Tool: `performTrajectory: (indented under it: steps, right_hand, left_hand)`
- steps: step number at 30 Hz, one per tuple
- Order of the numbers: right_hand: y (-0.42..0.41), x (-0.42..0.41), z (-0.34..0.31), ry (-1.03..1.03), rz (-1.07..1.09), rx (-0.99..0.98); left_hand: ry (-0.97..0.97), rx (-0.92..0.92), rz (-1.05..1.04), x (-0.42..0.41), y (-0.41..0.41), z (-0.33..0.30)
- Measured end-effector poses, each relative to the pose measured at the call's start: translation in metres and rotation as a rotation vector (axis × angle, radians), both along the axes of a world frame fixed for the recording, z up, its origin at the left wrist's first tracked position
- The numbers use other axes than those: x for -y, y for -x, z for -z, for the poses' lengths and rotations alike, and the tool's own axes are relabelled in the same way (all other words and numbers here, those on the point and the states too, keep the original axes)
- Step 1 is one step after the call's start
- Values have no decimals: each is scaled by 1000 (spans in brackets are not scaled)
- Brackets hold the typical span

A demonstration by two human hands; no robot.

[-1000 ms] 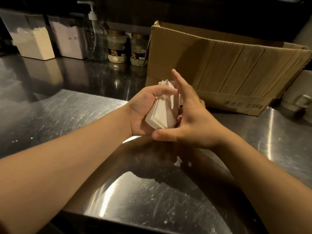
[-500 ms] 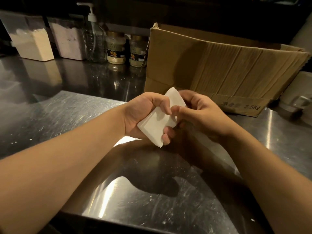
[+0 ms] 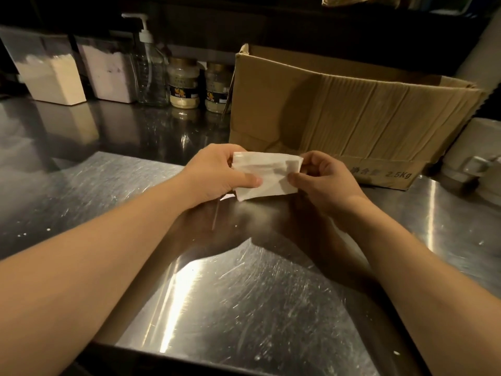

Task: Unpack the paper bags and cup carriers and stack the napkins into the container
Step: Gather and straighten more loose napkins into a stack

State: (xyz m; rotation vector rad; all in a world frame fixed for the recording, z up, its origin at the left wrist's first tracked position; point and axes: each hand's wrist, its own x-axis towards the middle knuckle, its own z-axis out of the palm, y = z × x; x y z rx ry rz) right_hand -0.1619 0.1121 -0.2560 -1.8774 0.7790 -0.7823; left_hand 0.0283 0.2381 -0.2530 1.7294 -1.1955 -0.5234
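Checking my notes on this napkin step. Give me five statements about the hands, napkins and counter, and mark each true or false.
1. Both hands hold the napkins. True.
2. The napkins lie inside the cardboard box. False: they are held in front of it, above the steel counter.
3. The left hand pinches the stack's left edge. True.
4. The right hand rests flat on the counter. False: it pinches the stack's right edge.
5. A pump bottle stands left of two jars. True.
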Motion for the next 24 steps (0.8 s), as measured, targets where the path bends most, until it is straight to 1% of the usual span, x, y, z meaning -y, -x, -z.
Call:
performTrajectory:
  steps: [3, 6, 11, 18, 21, 23, 24]
  right_hand:
    - [1, 5, 4, 36, 40, -64]
    - [2, 3, 3, 48, -8, -118]
    - [-1, -1, 2, 51, -25, -112]
    - [-5, -5, 6, 24, -40, -52]
    - [-5, -4, 6, 1, -54, -68]
    - [-4, -7, 5, 36, -98, -102]
    - [-3, -8, 4, 88, -110, -130]
  left_hand:
    - [-112, 116, 27, -2, 3, 3]
    - [-170, 157, 61, -1, 5, 6]
    - [-122, 161, 119, 1, 9, 7]
    - [-167, 227, 81, 5, 10, 10]
    - [-164, 201, 105, 4, 11, 9]
    - [-159, 193, 127, 3, 11, 9]
    - [-159, 202, 123, 4, 11, 10]
